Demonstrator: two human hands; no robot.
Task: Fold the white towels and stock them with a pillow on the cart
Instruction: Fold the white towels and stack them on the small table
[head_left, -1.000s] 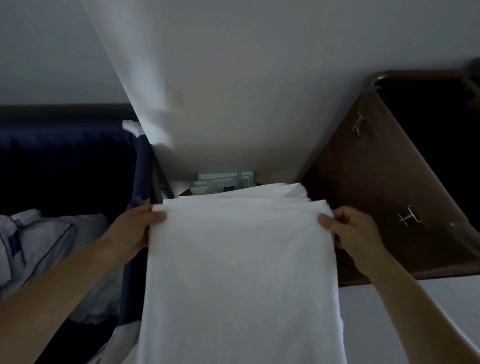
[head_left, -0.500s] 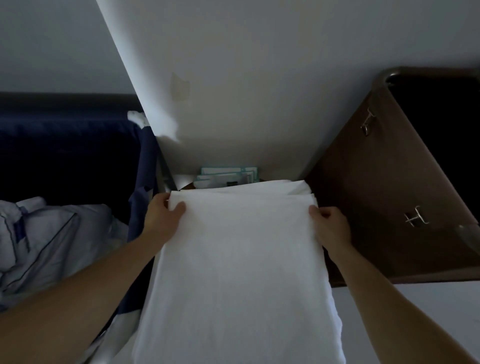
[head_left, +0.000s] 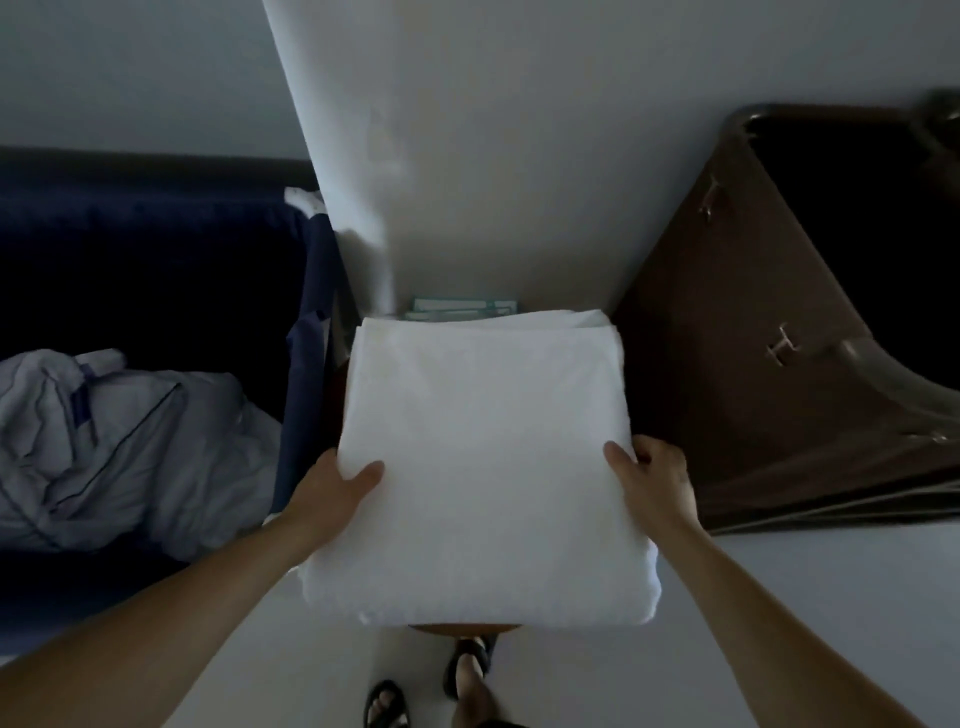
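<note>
Two sandalled feet (head_left: 470, 670) stand on the pale floor (head_left: 779, 623) nearest the camera. Just beyond them a sliver of brown cart shelf (head_left: 457, 629) shows under the near edge of the folded white towel (head_left: 483, 457), so the towel seems to lie on the cart.

The left hand (head_left: 337, 488) grips the towel's left side with its thumb on top; the rest of its fingers are hidden beneath. The right hand (head_left: 654, 478) grips the right side the same way, thumb on top and fingers (head_left: 649, 457) curled against the edge. Both hands are clamped on the cloth.

The towel looks thick, soft and fairly light. It is several layers deep, with loose layers showing at the far right corner. It will likely sag or slide open if lifted by one edge, so the safest hold is probably at both sides, low, with the fingers under the bottom layer and the thumbs pressing the stack together.

To the left, crumpled pale linen (head_left: 130, 441) lies inside a dark blue bag (head_left: 306, 364); I cannot tell whether it is the pillow. To the right hangs a brown bag (head_left: 753, 389). Teal-edged packets (head_left: 462, 306) sit just behind the towel's far edge, against a white wall (head_left: 493, 156).
</note>
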